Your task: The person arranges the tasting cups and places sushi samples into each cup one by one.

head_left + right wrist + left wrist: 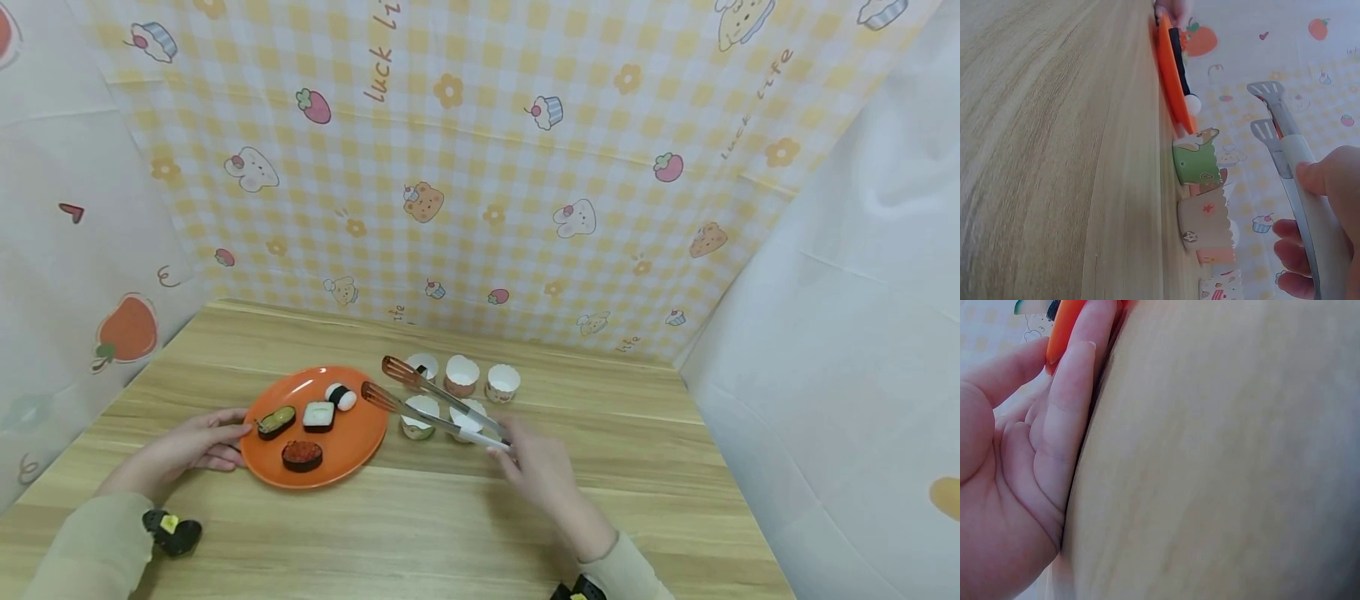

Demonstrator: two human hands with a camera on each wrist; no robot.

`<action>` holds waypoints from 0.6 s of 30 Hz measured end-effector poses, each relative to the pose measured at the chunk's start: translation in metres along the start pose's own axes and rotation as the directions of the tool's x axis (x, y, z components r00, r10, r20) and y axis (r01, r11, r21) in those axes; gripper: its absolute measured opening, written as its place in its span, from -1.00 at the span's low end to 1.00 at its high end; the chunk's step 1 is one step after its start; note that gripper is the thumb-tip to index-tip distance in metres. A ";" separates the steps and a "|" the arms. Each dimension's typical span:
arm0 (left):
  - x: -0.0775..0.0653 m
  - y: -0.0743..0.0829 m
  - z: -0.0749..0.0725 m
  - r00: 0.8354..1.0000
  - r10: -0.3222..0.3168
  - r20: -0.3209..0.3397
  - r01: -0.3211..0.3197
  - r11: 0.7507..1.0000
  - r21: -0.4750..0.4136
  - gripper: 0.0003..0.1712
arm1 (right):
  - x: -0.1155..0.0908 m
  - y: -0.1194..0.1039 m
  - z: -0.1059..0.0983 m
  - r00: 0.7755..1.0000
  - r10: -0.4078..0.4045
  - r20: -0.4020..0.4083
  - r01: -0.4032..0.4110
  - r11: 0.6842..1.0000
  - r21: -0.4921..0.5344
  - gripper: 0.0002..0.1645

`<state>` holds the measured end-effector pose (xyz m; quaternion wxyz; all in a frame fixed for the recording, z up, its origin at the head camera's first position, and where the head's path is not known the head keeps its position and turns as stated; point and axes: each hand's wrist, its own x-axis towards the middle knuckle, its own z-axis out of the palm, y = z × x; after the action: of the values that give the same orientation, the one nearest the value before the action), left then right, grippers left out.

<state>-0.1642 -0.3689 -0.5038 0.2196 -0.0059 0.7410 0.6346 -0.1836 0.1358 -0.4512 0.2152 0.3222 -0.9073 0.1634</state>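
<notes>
My left hand [206, 442] pinches the left rim of an orange plate [352, 462], thumb above and fingers under the edge. On the plate lie several sushi pieces: a roe-topped one [302, 455], a square one [318, 416], a white one with a dark band [341, 397] and a yellowish-topped one [276, 422]. My right hand [536, 467] grips metal tongs [1294, 156] by the handles. Their slotted tips stand apart above the cups, pointing toward the plate, with nothing seen between them. Paper baking cups [502, 382] stand below and behind the tongs; the back-left one shows something dark inside.
The cups stand in two rows right of the plate, a green one [1197, 164] being nearest it. A wooden table [420, 533] carries everything. Behind it hangs a yellow checked cloth [495, 167], with pale cloth at both sides.
</notes>
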 end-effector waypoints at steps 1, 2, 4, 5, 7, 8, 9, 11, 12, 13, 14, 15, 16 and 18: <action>0.000 0.000 0.000 1.000 -0.001 0.001 0.001 1.000 0.000 -0.22 | 0.000 0.000 0.000 1.000 0.001 -0.002 -0.001 1.000 0.004 -0.48; 0.000 0.000 0.000 1.000 -0.002 0.000 0.002 1.000 0.000 -0.22 | 0.000 -0.001 0.000 1.000 0.001 -0.004 -0.001 1.000 0.006 -0.48; 0.000 -0.001 0.000 1.000 -0.005 -0.002 0.005 1.000 0.001 -0.22 | 0.000 -0.002 -0.001 1.000 0.005 -0.008 -0.005 1.000 0.008 -0.48; 0.001 -0.001 -0.001 1.000 -0.005 -0.004 0.005 1.000 0.004 -0.23 | -0.001 -0.002 0.000 1.000 0.005 -0.009 -0.005 1.000 0.007 -0.49; 0.001 -0.001 -0.001 1.000 -0.009 -0.010 0.009 1.000 0.006 -0.23 | -0.001 -0.003 0.000 1.000 0.001 -0.012 -0.001 1.000 0.009 -0.50; 0.001 -0.002 -0.001 1.000 -0.010 -0.013 0.010 1.000 0.007 -0.23 | -0.001 -0.003 0.000 1.000 -0.001 -0.011 0.001 1.000 0.006 -0.51; 0.002 -0.002 -0.001 1.000 -0.010 -0.015 0.011 1.000 0.008 -0.23 | -0.002 -0.003 0.001 1.000 -0.006 -0.011 0.006 1.000 0.009 -0.51; 0.002 -0.002 -0.001 1.000 -0.011 -0.018 0.012 1.000 0.009 -0.23 | -0.002 -0.004 0.001 1.000 -0.025 -0.013 0.025 1.000 0.017 -0.52; 0.002 -0.002 -0.001 1.000 -0.012 -0.019 0.012 1.000 0.008 -0.23 | -0.003 -0.005 0.002 0.999 -0.034 -0.016 0.034 0.999 0.024 -0.51; 0.002 -0.002 -0.001 1.000 -0.012 -0.018 0.012 1.000 0.008 -0.23 | -0.003 -0.005 0.003 0.999 -0.043 -0.017 0.044 0.999 0.030 -0.51; 0.001 -0.002 -0.001 1.000 -0.012 -0.018 0.012 1.000 0.008 -0.22 | -0.003 -0.005 0.003 0.998 -0.052 -0.022 0.053 0.998 0.036 -0.51; 0.001 -0.002 -0.001 1.000 -0.011 -0.018 0.011 1.000 0.008 -0.22 | -0.004 -0.006 0.003 0.998 -0.060 -0.026 0.061 0.997 0.042 -0.50; 0.001 -0.002 -0.001 1.000 -0.011 -0.018 0.011 1.000 0.008 -0.22 | -0.004 -0.006 0.004 0.998 -0.065 -0.027 0.066 0.997 0.044 -0.50; 0.001 -0.001 0.000 1.000 -0.010 -0.016 0.010 1.000 0.007 -0.22 | -0.005 -0.007 0.005 0.998 -0.065 -0.022 0.066 0.997 0.044 -0.50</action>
<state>-0.1646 -0.3694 -0.5052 0.2171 -0.0139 0.7448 0.6309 -0.1774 0.1307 -0.4568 0.2225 0.3550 -0.8901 0.1795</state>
